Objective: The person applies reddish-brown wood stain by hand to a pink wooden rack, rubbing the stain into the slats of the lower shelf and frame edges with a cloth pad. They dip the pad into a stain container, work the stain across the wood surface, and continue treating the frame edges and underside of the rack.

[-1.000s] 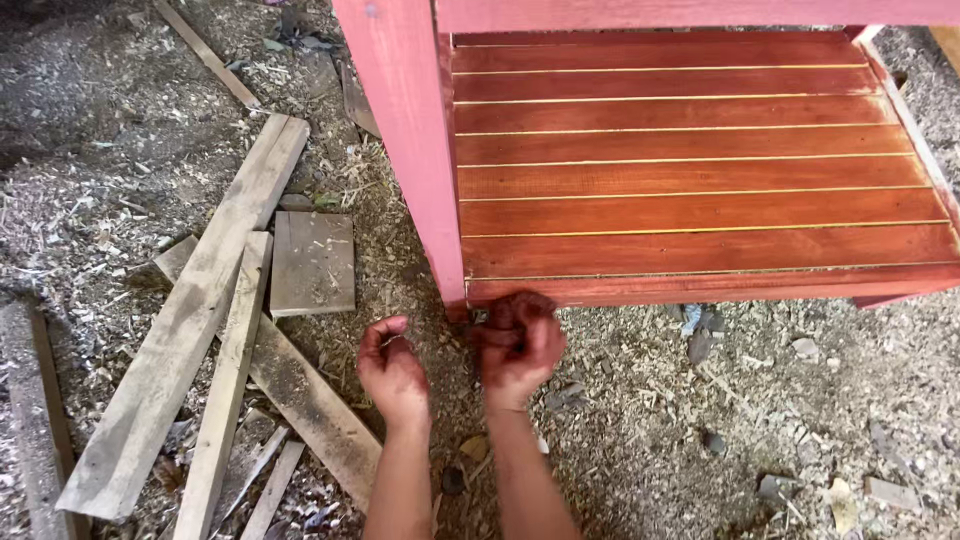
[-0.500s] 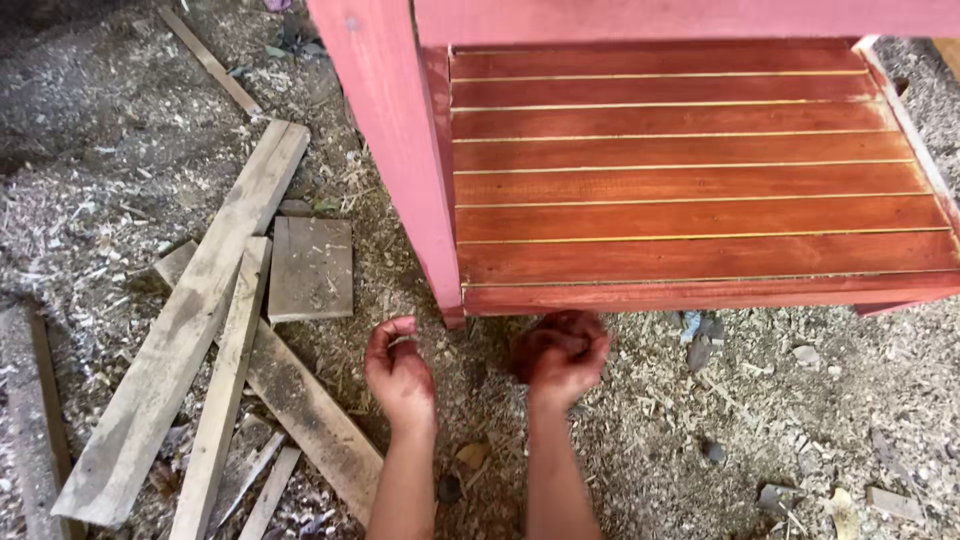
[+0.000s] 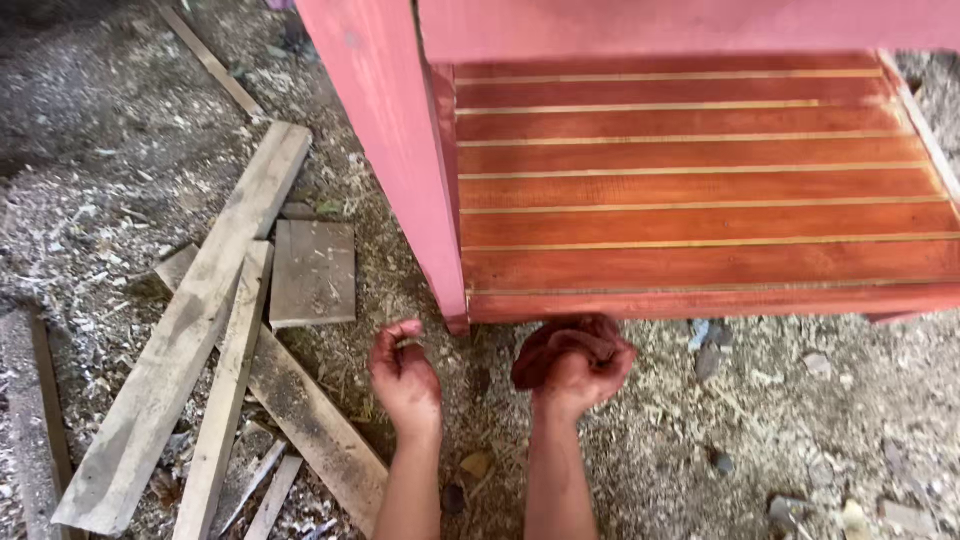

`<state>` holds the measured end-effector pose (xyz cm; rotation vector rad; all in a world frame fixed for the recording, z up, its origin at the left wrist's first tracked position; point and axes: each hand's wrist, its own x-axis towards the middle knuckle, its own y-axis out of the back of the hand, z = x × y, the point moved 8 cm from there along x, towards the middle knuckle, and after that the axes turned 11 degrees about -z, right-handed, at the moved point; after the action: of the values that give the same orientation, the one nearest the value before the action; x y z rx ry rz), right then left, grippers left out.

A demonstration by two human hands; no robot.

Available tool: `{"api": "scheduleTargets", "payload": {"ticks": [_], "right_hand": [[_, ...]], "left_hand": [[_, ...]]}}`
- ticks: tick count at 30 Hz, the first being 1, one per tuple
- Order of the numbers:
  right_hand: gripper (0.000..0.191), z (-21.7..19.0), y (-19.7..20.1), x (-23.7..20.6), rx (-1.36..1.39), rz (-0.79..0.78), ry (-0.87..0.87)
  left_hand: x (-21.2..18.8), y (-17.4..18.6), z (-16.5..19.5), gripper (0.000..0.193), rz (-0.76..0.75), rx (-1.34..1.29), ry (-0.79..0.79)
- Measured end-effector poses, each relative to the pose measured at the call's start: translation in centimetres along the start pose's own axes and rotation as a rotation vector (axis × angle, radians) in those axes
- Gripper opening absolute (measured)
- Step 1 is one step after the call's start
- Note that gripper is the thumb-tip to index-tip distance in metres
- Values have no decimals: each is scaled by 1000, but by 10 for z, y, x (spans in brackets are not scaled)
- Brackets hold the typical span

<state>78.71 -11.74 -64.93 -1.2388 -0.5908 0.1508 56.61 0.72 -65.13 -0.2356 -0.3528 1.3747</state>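
Note:
A red-stained wooden piece of furniture stands on the ground, with a slatted lower shelf (image 3: 700, 190) and a reddish side panel (image 3: 400, 150). My right hand (image 3: 580, 370) is closed around a stain-soaked dark red rag (image 3: 555, 340), held just under the front rail (image 3: 700, 300) of the shelf. My left hand (image 3: 402, 375), stained red, hovers near the bottom corner of the side panel with its fingers curled and nothing in it.
Grey weathered planks (image 3: 190, 330) and a square board (image 3: 312, 272) lie on the sawdust-covered ground to the left. Small stones and wood scraps (image 3: 710, 355) are scattered to the right below the shelf.
My right hand with the rag has slid to the right along the shelf's front rail. The left hand has stayed near the panel's corner.

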Motion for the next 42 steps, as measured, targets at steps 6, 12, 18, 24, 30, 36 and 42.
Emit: {"api": "scheduleTargets", "payload": {"ticks": [6,12,18,24,30,36,42], "right_hand": [[17,117,-7,-50,564,39,-378],[16,29,-20,-23,-226,-7,-99],[21,-81,12,-1,-1237,563,202],[20,-50,-1,-3,-1288,292,189],[23,-66,2,-11,-1624,756,-76],[25,-58,8,-7,-1135,593,13],[27,-65,-3,-11,-1474,727,-45]], "left_hand": [[2,-6,1,27,7,-1,-44],[0,-24,-7,17,3,49,43],[-16,-54,18,24,-26,-58,-196],[-40,-73,33,28,-29,209,-206],[-40,-76,43,33,-70,344,-205],[-41,-80,36,33,-90,303,-131],[-44,-79,33,32,-127,181,-16]]}}
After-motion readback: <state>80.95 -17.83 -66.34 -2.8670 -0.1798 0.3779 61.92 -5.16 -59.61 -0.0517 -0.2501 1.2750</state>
